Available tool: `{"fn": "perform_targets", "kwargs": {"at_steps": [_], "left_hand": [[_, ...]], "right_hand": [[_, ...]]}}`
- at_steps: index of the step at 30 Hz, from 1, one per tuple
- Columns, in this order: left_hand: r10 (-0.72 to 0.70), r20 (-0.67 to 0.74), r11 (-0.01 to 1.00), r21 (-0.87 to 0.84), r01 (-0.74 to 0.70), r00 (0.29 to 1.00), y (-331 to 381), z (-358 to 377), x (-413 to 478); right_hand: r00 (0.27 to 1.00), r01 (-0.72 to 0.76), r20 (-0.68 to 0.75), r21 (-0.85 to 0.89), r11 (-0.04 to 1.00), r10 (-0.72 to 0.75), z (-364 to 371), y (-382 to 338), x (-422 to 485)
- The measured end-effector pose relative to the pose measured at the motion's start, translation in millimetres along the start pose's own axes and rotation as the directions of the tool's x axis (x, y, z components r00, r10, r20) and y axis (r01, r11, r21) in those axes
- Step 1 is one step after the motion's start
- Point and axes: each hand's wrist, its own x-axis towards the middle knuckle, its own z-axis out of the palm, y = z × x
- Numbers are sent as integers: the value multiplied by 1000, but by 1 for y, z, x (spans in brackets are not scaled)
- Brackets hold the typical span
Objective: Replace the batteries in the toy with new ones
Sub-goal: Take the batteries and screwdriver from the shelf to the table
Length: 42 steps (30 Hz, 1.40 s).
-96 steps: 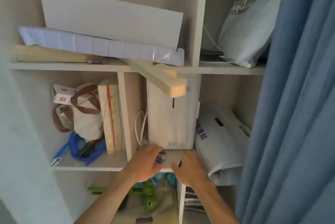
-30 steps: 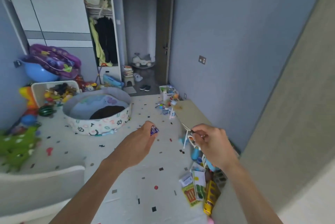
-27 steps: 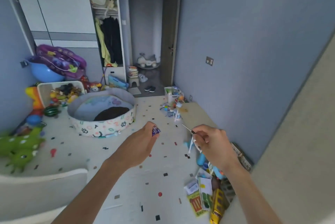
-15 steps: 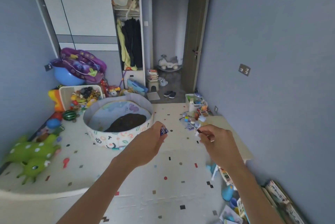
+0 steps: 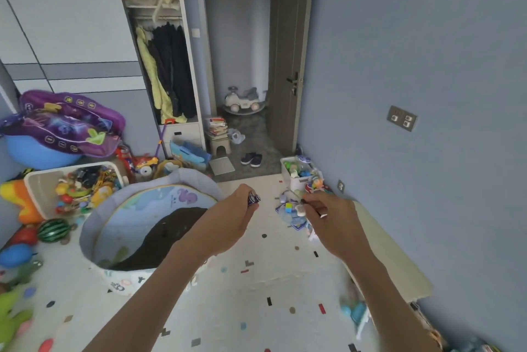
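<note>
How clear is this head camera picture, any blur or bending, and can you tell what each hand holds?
Head view: wide-angle bending tilts the white wardrobe upright; the green plush toy at lower left is smeared; light is soft, no glare. Head view centre: the left hand grips small dark-blue batteries, the right hand pinches a thin dark tool, too small to identify.

On the floor [image 5: 256, 317] at ten o'clock sits the play pool [image 5: 125, 226], with the toy bin [image 5: 40, 192] behind it at nine. The wardrobe [image 5: 168, 66] stands at eleven, the doorway [image 5: 236, 37] at twelve; inside it a ride-on car [image 5: 242, 99], nearer the shoes [image 5: 251, 158], and left of them books [image 5: 216, 125] on a stool [image 5: 220, 148]. A toy box [image 5: 293, 180] sits at one, against the wall [image 5: 427, 52]. In front, the left hand [image 5: 228, 226] holds batteries [image 5: 253, 198]; to its right, the right hand [image 5: 332, 223] pinches a tool [image 5: 321, 213].
</note>
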Motion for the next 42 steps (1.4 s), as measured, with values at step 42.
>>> {"fn": "perform_targets", "kwargs": {"at_steps": [42], "left_hand": [[922, 303, 334, -309, -890, 241, 154, 296, 859]], "right_hand": [[301, -922, -614, 8, 387, 730, 86, 448, 457]]}}
